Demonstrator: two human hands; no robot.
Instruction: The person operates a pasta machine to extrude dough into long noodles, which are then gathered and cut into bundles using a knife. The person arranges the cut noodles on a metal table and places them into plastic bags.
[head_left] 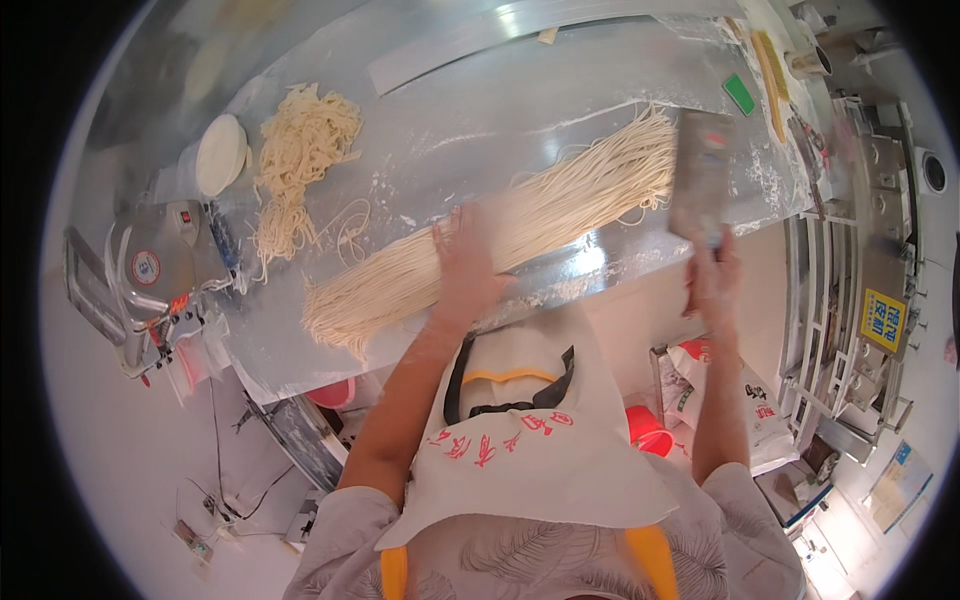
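Note:
A long bundle of pale fresh noodles (pixel 560 200) lies slantwise across the metal worktop (pixel 420 130), its strands roughly side by side. My left hand (pixel 468 262) rests across the middle of the bundle, fingers stretched over it and slightly smeared by motion, thumb out at the near edge. In my right hand (pixel 712 280) is the handle of a cleaver (pixel 700 170), closed in my fingers. Its broad blade points away from me, beside the bundle's far right end. A looser heap of wider noodles (pixel 305 140) sits at the back left, with a few stray strands near it.
Left of the heap is a white round lid or bowl (pixel 221 155). A metal machine (pixel 150 265) stands at the worktop's left end. Toward the far right lie a green scraper-like piece (pixel 739 94) and a brush (pixel 770 80). Below the table are a red bucket (pixel 650 430) and sacks (pixel 735 405).

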